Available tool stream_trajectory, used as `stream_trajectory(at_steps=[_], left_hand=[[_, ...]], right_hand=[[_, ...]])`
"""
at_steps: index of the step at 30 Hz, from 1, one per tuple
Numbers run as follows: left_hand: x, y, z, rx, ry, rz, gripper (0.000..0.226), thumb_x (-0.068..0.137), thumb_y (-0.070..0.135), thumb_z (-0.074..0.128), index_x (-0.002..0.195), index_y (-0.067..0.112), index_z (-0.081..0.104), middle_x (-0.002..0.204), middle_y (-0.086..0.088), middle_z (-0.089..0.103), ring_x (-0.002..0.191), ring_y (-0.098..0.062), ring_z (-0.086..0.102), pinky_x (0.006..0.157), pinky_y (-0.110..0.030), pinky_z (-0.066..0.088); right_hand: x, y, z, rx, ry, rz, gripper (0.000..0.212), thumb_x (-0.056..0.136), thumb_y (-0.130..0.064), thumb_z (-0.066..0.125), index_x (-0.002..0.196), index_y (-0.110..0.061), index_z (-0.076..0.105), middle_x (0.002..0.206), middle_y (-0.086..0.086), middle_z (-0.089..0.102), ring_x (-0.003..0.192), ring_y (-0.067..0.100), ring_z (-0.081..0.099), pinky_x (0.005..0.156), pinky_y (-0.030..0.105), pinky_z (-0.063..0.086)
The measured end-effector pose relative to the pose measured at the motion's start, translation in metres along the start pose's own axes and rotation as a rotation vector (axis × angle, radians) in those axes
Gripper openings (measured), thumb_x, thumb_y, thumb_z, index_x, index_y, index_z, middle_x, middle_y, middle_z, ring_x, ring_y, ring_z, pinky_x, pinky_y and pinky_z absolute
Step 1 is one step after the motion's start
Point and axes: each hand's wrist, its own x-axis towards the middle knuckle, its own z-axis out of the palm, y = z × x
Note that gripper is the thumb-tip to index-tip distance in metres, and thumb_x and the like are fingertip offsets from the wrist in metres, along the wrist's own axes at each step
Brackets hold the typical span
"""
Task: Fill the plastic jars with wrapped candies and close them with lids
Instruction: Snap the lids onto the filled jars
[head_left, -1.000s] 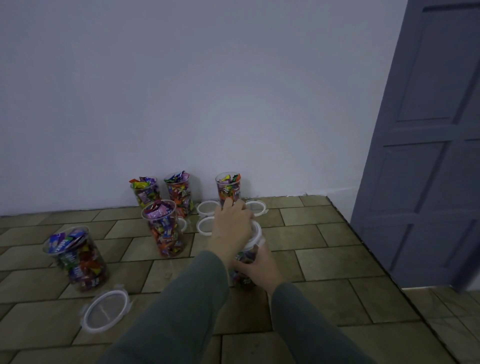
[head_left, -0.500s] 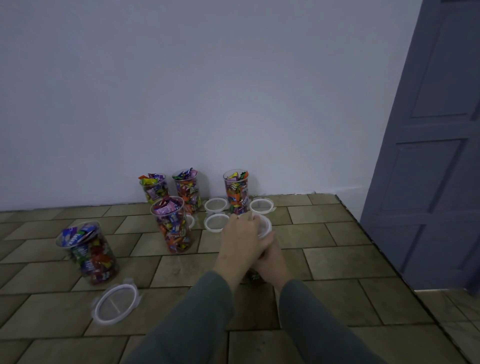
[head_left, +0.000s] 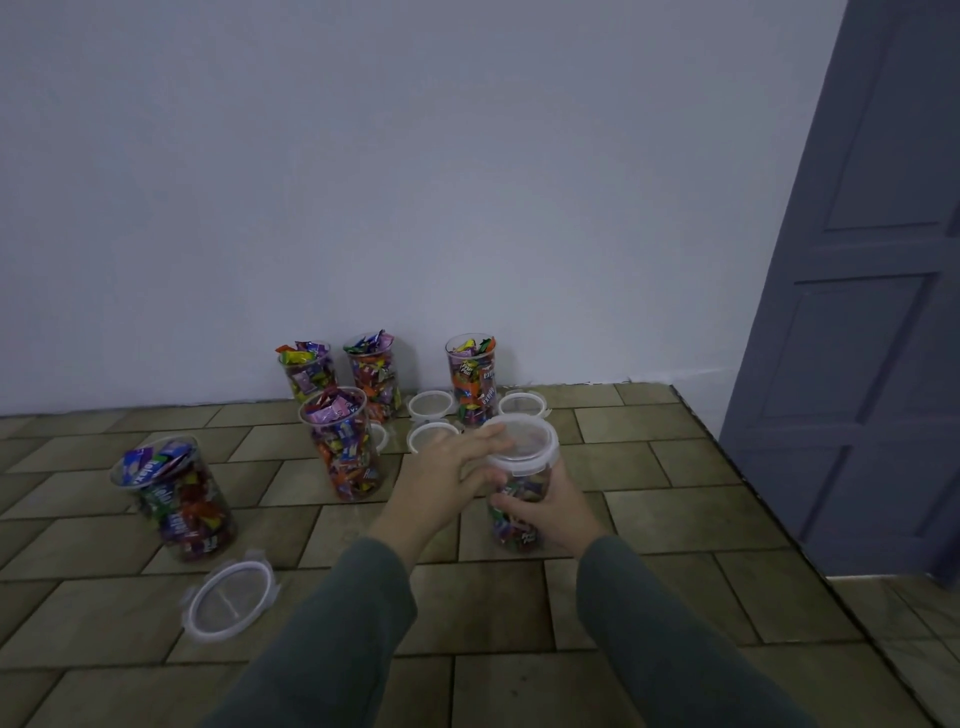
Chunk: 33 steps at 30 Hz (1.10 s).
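Observation:
A clear plastic jar (head_left: 517, 512) full of wrapped candies stands on the tiled floor in front of me, with a white-rimmed lid (head_left: 524, 441) sitting on top. My right hand (head_left: 545, 512) grips the jar's body. My left hand (head_left: 441, 478) lies beside the lid with straight fingers touching its left rim. Several more candy-filled jars without lids stand further off: one at the left (head_left: 176, 499), one in the middle (head_left: 343, 441), and three near the wall (head_left: 309, 366) (head_left: 376, 371) (head_left: 471, 376).
A loose lid (head_left: 228, 597) lies on the floor near left. Three more lids (head_left: 430, 404) (head_left: 521, 401) (head_left: 427, 435) lie between the far jars. A white wall (head_left: 415, 182) closes the back. A grey-blue door (head_left: 872, 312) stands at the right.
My left hand has come off the top of the lid and now sits at its left edge, leaving the lid uncovered. The right hand keeps its grip on the jar.

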Motion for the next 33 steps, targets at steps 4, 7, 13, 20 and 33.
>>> stream_trajectory(at_steps=[4,7,13,20,33], left_hand=[[0.005,0.005,0.003,-0.05,-0.026,-0.087,0.04,0.087,0.02,0.07,0.125,0.032,0.063,0.141,0.022,0.047,0.124,-0.005,0.035,0.11,-0.023,0.024],[0.007,0.008,-0.001,-0.009,-0.089,-0.115,0.041,0.089,0.028,0.067,0.129,0.036,0.059,0.145,0.023,0.042,0.128,-0.01,0.032,0.113,-0.034,0.022],[0.001,0.011,-0.009,0.032,-0.027,-0.022,0.048,0.088,0.034,0.069,0.134,0.033,0.055,0.144,0.017,0.046,0.13,-0.009,0.037,0.111,-0.032,0.027],[-0.06,-0.034,-0.035,0.127,0.154,-0.09,0.019,0.091,0.02,0.065,0.109,0.02,0.071,0.11,0.006,0.067,0.098,0.002,0.046,0.091,-0.029,0.041],[-0.148,-0.127,-0.099,0.51,-0.317,-0.761,0.031,0.088,0.041,0.062,0.108,0.018,0.067,0.103,-0.002,0.067,0.094,-0.018,0.063,0.083,-0.033,0.053]], right_hand=[[-0.002,-0.004,0.001,0.022,0.028,0.016,0.085,0.071,-0.022,0.084,0.135,-0.038,0.03,0.132,-0.01,0.051,0.121,0.009,0.05,0.1,0.028,0.045],[-0.008,-0.005,0.012,-0.131,0.147,0.088,0.078,0.071,-0.03,0.084,0.134,-0.025,0.038,0.127,-0.007,0.053,0.117,0.01,0.052,0.089,0.022,0.048],[-0.024,-0.016,0.027,-0.612,-0.053,0.381,0.055,0.082,-0.046,0.069,0.128,-0.018,0.057,0.119,0.002,0.062,0.104,0.017,0.059,0.08,0.026,0.046],[-0.021,-0.061,0.083,-0.637,-0.194,0.267,0.038,0.085,-0.044,0.062,0.101,-0.01,0.06,0.095,0.009,0.058,0.096,0.023,0.06,0.073,0.028,0.044],[0.046,-0.059,0.207,-0.235,0.079,0.082,0.082,0.072,-0.03,0.08,0.14,-0.011,0.038,0.132,0.01,0.05,0.121,0.024,0.051,0.101,0.036,0.045]])
